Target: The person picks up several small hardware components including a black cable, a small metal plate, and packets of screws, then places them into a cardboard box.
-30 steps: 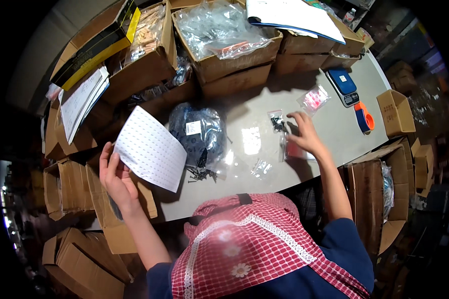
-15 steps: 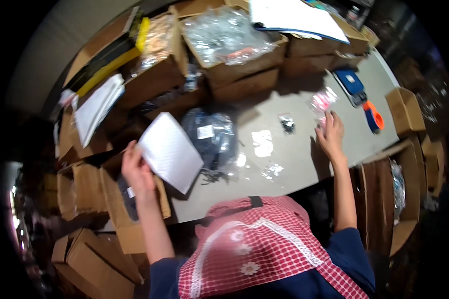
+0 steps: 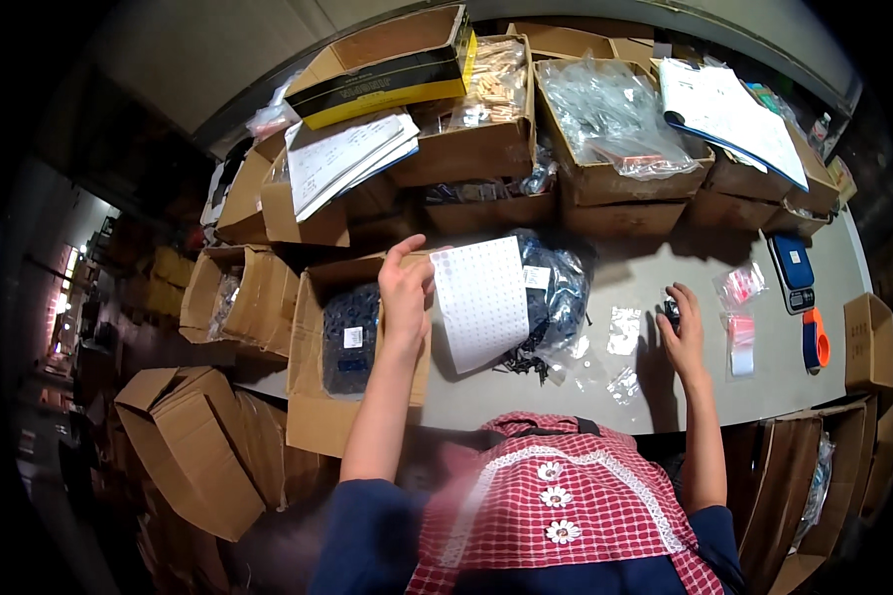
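My left hand (image 3: 405, 297) grips a white sheet of small printed stickers (image 3: 481, 302) by its left edge, holding it tilted above the table. My right hand (image 3: 685, 342) has its fingers and thumb around a small clear bag of black parts (image 3: 672, 311), mostly hidden by the hand. Behind the sheet lies a large clear bag of black items (image 3: 564, 283) with a white label. Loose labels (image 3: 624, 330) lie between the big bag and my right hand. Right of that hand are two small plastic bags with pink, one clear (image 3: 741, 286) and one flatter (image 3: 740, 342).
An open carton (image 3: 313, 421) holding a dark bagged item (image 3: 349, 342) stands by my left forearm. A blue scale (image 3: 792, 268) and an orange tape roll (image 3: 817, 340) sit at the right. Filled cartons (image 3: 625, 183) and stacked papers (image 3: 352, 159) line the back.
My right hand has moved left from the pink bags onto the small bag of black parts. The left hand still holds the sheet, now turned more upright. The whole view has shifted left.
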`<action>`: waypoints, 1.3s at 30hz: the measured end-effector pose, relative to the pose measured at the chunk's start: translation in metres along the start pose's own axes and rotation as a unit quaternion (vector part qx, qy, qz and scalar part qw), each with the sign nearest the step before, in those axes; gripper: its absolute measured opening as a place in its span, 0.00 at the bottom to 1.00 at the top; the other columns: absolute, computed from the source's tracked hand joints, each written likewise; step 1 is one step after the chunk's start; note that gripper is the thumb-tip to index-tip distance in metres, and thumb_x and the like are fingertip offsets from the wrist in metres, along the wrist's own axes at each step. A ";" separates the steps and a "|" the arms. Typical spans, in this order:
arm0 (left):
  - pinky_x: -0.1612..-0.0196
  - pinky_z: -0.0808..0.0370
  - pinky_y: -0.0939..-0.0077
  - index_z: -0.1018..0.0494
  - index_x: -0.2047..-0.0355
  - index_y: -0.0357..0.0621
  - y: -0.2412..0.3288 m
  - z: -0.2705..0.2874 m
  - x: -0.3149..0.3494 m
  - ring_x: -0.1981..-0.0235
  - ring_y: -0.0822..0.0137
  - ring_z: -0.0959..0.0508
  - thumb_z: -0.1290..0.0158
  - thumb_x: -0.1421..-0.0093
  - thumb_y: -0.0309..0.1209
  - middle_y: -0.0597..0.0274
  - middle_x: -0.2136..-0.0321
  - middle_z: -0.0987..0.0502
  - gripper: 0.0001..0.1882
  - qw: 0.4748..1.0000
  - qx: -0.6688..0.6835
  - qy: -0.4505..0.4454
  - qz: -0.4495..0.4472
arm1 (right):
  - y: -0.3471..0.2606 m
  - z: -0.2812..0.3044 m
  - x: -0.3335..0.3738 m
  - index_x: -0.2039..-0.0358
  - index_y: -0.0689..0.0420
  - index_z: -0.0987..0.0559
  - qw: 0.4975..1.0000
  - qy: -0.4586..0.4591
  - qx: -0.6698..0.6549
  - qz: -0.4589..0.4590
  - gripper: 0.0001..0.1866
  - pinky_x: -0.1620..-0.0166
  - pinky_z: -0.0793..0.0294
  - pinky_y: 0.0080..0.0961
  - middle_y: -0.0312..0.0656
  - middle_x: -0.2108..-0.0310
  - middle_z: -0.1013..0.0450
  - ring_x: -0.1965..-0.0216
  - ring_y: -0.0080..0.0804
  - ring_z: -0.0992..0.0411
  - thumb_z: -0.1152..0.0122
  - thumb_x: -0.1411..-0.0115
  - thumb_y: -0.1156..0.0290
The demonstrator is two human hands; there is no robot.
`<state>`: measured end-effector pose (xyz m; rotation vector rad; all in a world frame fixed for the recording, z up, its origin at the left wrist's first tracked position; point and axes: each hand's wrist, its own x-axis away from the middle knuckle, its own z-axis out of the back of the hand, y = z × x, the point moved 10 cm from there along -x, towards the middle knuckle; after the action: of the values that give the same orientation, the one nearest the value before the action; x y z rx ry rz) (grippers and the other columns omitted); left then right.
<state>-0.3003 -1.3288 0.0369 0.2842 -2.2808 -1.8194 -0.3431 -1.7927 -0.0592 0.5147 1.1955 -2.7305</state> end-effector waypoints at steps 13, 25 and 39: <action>0.38 0.33 0.64 0.28 0.46 0.38 0.049 -0.036 0.023 0.42 0.52 0.27 0.51 0.40 0.18 0.49 0.44 0.27 0.20 0.860 -0.424 -0.008 -0.285 | 0.072 0.026 0.046 0.39 0.59 0.31 0.996 0.020 0.044 -0.073 0.31 0.33 0.40 0.42 0.55 0.33 0.41 0.33 0.56 0.41 0.38 0.45 0.72; 0.27 0.60 0.38 0.25 0.48 0.40 -0.102 -0.185 0.184 0.29 0.53 0.42 0.37 0.56 0.27 0.53 0.44 0.26 0.30 0.464 -0.576 -0.517 -0.432 | -0.033 -0.052 0.062 0.36 0.44 0.30 0.944 -0.270 0.163 0.098 0.47 0.35 0.68 0.78 0.52 0.29 0.48 0.29 0.68 0.59 0.41 0.49 0.28; 0.31 0.63 0.29 0.35 0.37 0.39 -0.193 -0.222 0.209 0.30 0.58 0.42 0.47 0.37 0.43 0.56 0.37 0.32 0.32 0.418 -0.575 -0.540 -0.451 | 0.006 0.007 0.100 0.35 0.45 0.31 0.954 -0.038 0.297 -0.034 0.30 0.33 0.66 0.73 0.50 0.29 0.47 0.29 0.63 0.54 0.46 0.35 0.49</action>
<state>-0.4344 -1.6368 -0.0942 -0.0266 0.1015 -4.4196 -0.4376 -1.7991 -0.0939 0.4147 0.3558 -3.1147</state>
